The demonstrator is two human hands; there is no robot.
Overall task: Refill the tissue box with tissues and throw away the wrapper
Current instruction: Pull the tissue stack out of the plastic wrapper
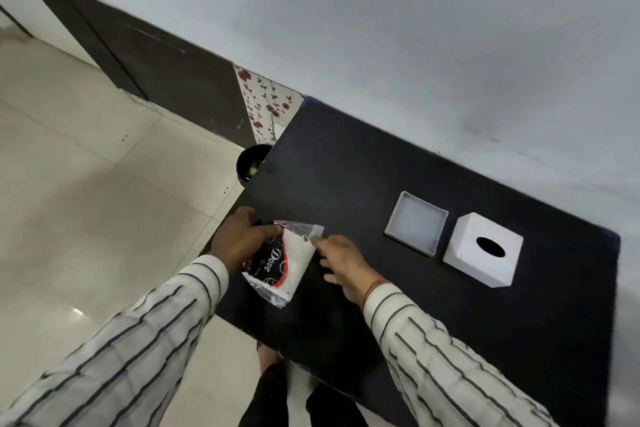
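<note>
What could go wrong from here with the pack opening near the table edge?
1. The left hand holds the pack near the table's left edge while the right hand pulls the wrapper flap; tissues could spill to the floor.
2. The bin sits half hidden behind the table, so a tossed wrapper might miss.

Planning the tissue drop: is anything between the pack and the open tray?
Nothing visible. The pack is in both hands; bare black table lies between it and the tray, which looks empty.

crinkly glossy clear-plastic tissue wrapper [277, 267] | matt black tabletop [450, 305] | smooth matt white cube tissue box [483, 250] | glossy cream floor tiles [86, 201]
</note>
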